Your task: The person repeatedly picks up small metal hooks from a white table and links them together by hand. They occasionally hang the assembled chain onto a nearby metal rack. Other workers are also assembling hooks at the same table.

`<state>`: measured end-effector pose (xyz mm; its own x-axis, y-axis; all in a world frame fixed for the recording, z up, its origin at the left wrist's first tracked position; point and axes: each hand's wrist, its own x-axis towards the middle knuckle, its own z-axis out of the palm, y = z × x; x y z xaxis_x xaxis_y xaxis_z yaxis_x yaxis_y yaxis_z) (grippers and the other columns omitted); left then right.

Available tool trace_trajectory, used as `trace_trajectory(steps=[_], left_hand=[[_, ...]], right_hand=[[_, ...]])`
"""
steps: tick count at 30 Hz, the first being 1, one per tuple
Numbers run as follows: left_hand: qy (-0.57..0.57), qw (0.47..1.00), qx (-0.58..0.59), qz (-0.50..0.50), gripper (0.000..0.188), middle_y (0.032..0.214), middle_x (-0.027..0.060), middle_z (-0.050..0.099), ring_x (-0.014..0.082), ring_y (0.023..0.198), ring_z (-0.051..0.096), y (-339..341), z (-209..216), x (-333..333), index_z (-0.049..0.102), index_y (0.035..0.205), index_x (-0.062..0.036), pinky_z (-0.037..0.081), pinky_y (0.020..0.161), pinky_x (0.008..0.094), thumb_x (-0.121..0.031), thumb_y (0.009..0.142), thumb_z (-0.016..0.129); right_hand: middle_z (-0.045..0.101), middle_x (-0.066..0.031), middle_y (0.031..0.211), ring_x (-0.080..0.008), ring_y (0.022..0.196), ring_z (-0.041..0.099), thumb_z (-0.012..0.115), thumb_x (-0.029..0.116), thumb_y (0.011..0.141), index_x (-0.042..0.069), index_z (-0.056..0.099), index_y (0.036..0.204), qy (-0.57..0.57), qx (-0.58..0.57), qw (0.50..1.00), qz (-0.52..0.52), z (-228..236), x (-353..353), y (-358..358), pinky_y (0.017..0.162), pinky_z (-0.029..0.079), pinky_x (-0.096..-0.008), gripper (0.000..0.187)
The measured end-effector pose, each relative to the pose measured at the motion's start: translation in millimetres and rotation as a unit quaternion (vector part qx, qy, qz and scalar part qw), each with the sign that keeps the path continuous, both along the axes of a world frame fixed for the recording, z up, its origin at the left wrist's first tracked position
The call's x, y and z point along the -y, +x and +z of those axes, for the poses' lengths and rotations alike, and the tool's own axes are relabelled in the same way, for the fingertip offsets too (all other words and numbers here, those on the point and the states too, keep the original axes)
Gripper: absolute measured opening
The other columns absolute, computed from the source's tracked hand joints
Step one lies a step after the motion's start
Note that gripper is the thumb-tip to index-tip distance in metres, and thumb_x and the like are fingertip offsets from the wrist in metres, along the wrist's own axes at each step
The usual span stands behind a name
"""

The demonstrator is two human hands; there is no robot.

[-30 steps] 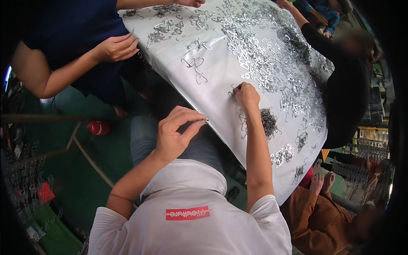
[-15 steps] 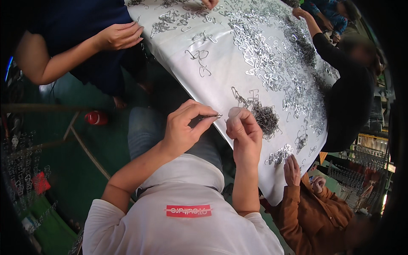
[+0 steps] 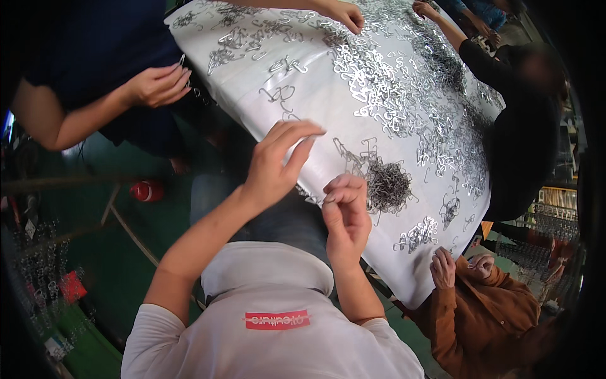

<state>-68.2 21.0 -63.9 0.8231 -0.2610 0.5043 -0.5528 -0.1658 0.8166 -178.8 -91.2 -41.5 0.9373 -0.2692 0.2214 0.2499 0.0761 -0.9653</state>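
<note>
Silvery, thin, curved metal hooks [image 3: 309, 195] sit at our right hand's [image 3: 346, 218] narrow pinch, by the smooth white sheet's [image 3: 384, 256] edge. Our left hand [image 3: 278, 163], thumb and fingers parted, hovers just above; a dark, tangled hook pile [image 3: 387, 184] lies near.

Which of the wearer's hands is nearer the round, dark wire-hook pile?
Right. The right hand is just lower-left of the wire-hook pile; the left hand is farther left.
</note>
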Motion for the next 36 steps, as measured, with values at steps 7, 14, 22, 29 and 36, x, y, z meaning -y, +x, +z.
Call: trace_trajectory(steps=[7,14,22,29,36], left_hand=[[0.325,0.923,0.137,-0.156,0.037,0.143,0.0109,0.039,0.0312,0.135,0.032,108,-70,130,0.054,0.128,-0.0182,0.026,0.108,0.0504,-0.025,0.092,0.05],[0.484,0.836,0.129,-0.224,0.047,0.152,0.0046,0.025,0.0307,0.142,0.015,131,-80,113,0.039,0.141,-0.0286,0.01,0.113,0.0558,-0.039,0.095,0.041],[0.327,0.921,0.078,-0.197,0.029,0.124,0.0053,0.055,0.0269,0.121,0.047,109,-64,41,0.063,0.113,-0.0158,0.036,0.1,0.0439,-0.024,0.085,0.061],[0.303,0.927,0.079,-0.205,0.014,0.087,0.0017,0.061,0.0203,0.094,0.056,108,-75,83,0.065,0.085,-0.0105,0.045,0.082,0.036,-0.02,0.076,0.068],[0.361,0.881,0.26,-0.162,0.014,0.085,0.0022,0.061,0.0216,0.089,0.058,106,-79,88,0.062,0.09,-0.0087,0.046,0.079,0.0354,-0.018,0.08,0.065]], right_hand=[[0.047,-0.0117,0.103,-0.0198,0.091,0.051,0.062,0.004,0.084,0.002,0.058,0.089,-0.041,0.001,0.999,0.014,-4,2,-8,0.079,0.044,-0.0289,0.007],[0.046,-0.0115,0.104,-0.0186,0.088,0.051,0.061,0.003,0.084,0.002,0.058,0.09,-0.074,-0.01,0.997,0.026,-4,12,-10,0.077,0.044,-0.0278,0.006],[0.046,-0.0115,0.105,-0.0182,0.089,0.051,0.06,0.0,0.083,0.001,0.058,0.09,-0.03,-0.023,0.998,0.046,-15,11,-11,0.077,0.045,-0.0272,0.007],[0.047,-0.0123,0.105,-0.018,0.086,0.054,0.061,0.001,0.084,0.0,0.059,0.09,-0.083,0.002,0.995,0.055,-7,2,-12,0.073,0.047,-0.0274,0.007],[0.048,-0.0117,0.103,-0.0183,0.085,0.053,0.062,0.002,0.084,0.0,0.06,0.089,-0.085,-0.001,0.996,0.033,-9,-13,-15,0.073,0.047,-0.0274,0.006]])
